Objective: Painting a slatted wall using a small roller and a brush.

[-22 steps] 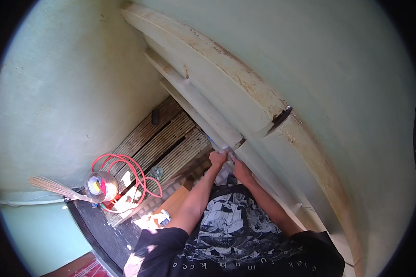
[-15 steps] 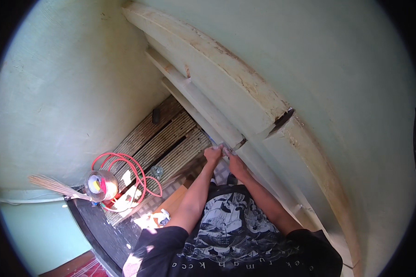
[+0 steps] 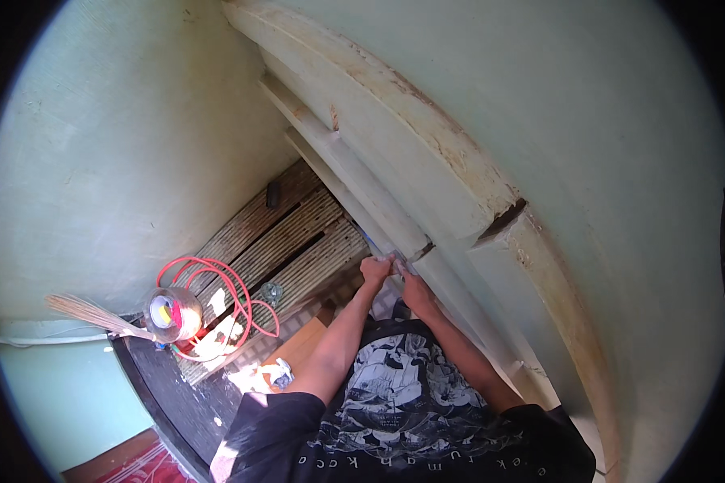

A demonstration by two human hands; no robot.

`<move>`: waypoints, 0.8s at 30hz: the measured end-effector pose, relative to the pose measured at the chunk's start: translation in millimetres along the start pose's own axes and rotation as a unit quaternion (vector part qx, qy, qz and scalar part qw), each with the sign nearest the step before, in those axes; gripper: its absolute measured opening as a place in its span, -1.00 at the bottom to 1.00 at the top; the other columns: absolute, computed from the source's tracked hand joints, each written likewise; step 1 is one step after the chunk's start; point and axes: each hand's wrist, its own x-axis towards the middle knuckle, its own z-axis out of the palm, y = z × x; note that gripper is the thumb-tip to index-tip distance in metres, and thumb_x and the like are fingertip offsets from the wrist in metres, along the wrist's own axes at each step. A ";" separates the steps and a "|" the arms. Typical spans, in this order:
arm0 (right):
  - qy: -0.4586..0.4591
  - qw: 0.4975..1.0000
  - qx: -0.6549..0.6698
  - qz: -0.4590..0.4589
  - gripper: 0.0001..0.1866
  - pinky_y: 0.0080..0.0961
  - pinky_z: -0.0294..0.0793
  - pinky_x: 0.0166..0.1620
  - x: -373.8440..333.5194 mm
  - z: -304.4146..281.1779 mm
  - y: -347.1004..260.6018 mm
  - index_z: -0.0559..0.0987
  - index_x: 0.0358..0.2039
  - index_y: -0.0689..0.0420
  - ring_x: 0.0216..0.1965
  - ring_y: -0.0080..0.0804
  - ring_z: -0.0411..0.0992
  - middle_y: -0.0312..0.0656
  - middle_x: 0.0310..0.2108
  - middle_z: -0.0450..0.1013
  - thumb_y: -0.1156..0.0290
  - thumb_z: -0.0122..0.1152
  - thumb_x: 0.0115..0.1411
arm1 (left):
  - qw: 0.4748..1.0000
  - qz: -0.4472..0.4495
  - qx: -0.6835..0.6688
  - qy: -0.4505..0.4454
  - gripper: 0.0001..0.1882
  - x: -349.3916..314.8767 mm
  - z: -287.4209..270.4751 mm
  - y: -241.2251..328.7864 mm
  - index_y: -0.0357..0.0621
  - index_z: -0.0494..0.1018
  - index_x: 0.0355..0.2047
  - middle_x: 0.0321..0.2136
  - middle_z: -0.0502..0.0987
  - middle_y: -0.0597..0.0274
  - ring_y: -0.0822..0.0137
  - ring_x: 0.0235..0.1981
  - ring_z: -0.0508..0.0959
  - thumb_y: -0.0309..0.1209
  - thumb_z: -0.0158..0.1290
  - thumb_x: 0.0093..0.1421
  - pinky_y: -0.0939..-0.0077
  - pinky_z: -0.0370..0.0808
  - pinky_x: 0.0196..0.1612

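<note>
Amid pale-green walls (image 3: 129, 185), near slatted boards (image 3: 296, 220) and chipped ledges (image 3: 431, 133), left hand (image 3: 374, 270) and right hand (image 3: 416, 291), fingers curled, grip unclear.

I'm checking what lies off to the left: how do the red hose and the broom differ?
The hose is bright red, whereas the broom is straw-coloured. The hose curls in loops; the broom runs nearly straight, fanning out at its left end. The hose lies largely over the slatted surface, while the broom lies farther left. Both are left of the left hand and apart from it.
</note>
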 end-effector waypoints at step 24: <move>-0.208 0.975 0.001 0.083 -0.24 -0.11 0.49 -0.18 9.7 -48.7 -47.3 0.19 0.27 -0.23 -0.25 0.08 0.49 0.10 -0.32 0.51 0.57 0.05 0.02 | 0.999 0.005 -0.012 0.045 -0.56 48.3 20.9 -73.3 -0.21 0.57 -0.63 -0.64 0.58 0.07 0.15 -0.51 0.63 -0.02 0.29 -0.15 0.32 0.53 -0.34</move>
